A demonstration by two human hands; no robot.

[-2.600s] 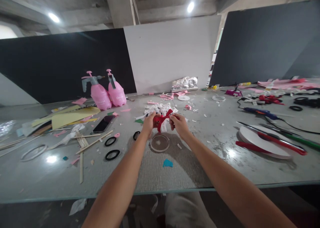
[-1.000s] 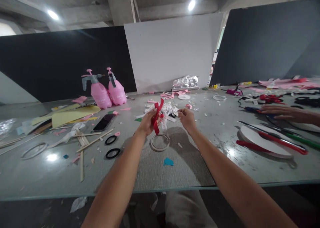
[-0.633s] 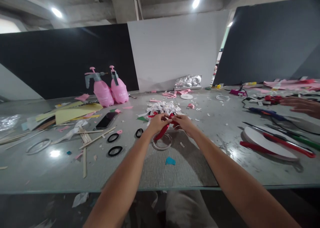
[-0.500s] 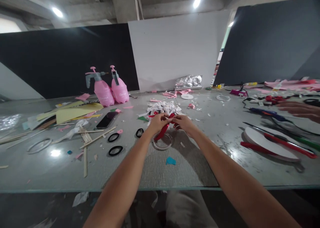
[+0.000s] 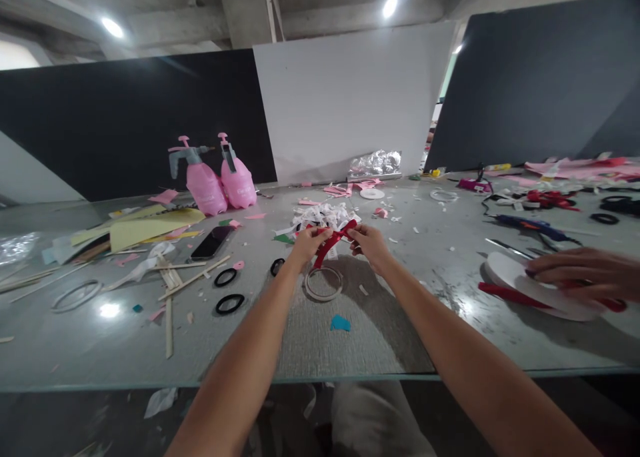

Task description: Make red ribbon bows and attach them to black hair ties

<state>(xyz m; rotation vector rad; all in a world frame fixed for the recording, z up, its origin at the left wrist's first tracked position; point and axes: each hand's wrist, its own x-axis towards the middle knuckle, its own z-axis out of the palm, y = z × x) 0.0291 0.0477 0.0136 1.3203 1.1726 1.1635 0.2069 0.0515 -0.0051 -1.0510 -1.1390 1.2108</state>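
Observation:
A red ribbon (image 5: 327,249) is stretched between my two hands, crossing in the middle, with one tail hanging down. My left hand (image 5: 309,245) pinches its left part. My right hand (image 5: 369,245) pinches the upper right end. Just below the ribbon, a white ring (image 5: 324,284) lies flat on the table. Behind my hands is a heap of white scraps (image 5: 327,215). A black ring (image 5: 277,266) lies close to my left forearm, and a blue scrap (image 5: 341,323) sits nearer the table edge.
On the right, another person's hand (image 5: 587,270) rests over a white ribbon roll (image 5: 510,275) and a red-handled tool. A glue gun (image 5: 530,225) lies behind it. To the left are a phone (image 5: 211,243), wooden sticks (image 5: 169,320) and two pink spray bottles (image 5: 205,189).
My hands have drawn slightly apart, and the ribbon's tail has lifted off the white ring. The other person's hand has come forward onto the ribbon roll and red-handled tool.

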